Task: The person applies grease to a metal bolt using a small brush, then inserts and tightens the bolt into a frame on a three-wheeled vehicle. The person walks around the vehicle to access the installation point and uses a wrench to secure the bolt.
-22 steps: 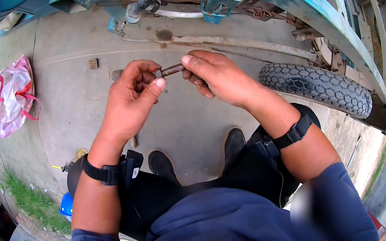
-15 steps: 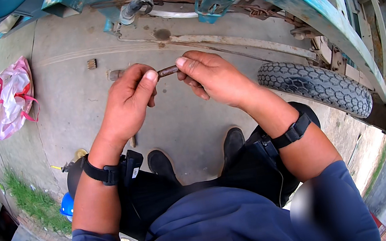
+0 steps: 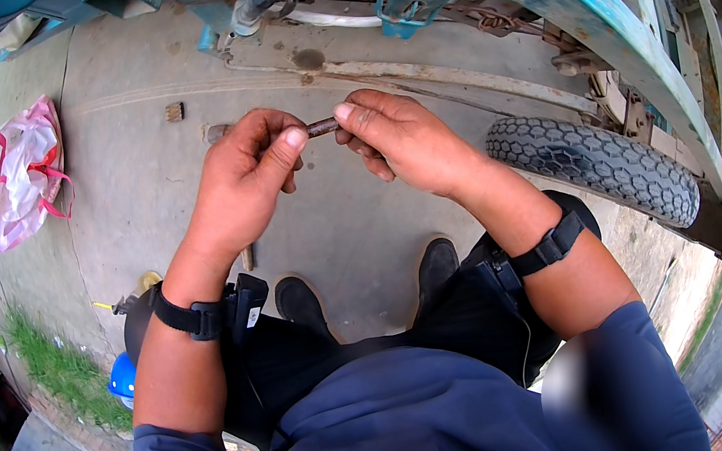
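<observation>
Because both of its ends are covered by fingers, we can log only the middle of the short brown rod (image 3: pixel 322 127), which spans the gap between the left grip (image 3: pixel 246 173) and the right grip (image 3: pixel 400 140), clear of the concrete floor (image 3: pixel 351 218). Left grip: pinching the rod's left end, thumb uppermost. Right grip: pinching the opposite end, thumb on top, other fingers curled below. From the dark, rust-like surface we judge it to be solid metal: stiff, not fragile, dense for its size yet light enough for fingertips. We expect some roughness to help friction; whether any grease makes it slippery, we cannot tell. Best hold, in our estimate: thumb and forefinger at each end, as now, with the bare stretch between the grips serving for a third contact. Form of the hidden ends: not determined. Surroundings: a ridged brown block (image 3: pixel 174 111) lies on the floor beyond and left of the left grip; a treaded tyre (image 3: pixel 595 167) stands right of the right grip.
</observation>
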### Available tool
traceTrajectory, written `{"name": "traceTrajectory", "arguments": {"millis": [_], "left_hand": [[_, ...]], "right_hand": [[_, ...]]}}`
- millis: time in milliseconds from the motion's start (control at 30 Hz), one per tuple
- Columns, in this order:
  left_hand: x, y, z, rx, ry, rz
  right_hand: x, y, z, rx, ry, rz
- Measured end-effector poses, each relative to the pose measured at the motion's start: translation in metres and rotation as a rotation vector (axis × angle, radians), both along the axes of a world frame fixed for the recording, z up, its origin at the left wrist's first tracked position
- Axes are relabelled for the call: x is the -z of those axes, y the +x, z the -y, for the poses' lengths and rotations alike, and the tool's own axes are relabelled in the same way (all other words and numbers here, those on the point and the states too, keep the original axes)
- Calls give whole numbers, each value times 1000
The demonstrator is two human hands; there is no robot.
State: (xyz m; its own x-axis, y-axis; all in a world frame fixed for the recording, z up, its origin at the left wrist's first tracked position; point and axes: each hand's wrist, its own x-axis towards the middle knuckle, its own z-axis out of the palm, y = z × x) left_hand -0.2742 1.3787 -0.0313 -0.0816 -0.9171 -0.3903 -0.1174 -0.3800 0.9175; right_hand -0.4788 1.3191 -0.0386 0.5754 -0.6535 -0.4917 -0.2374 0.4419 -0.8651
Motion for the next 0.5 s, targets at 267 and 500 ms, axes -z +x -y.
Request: {"name": "traceTrajectory", "arguments": {"millis": [267, 500], "left_hand": [[-6, 1, -1, -56, 9, -40], [-6, 10, 4, -1, 107, -14]], "right_hand": [[5, 4, -1, 10, -29, -6], [0, 4, 1, -20, -69, -12]]}}
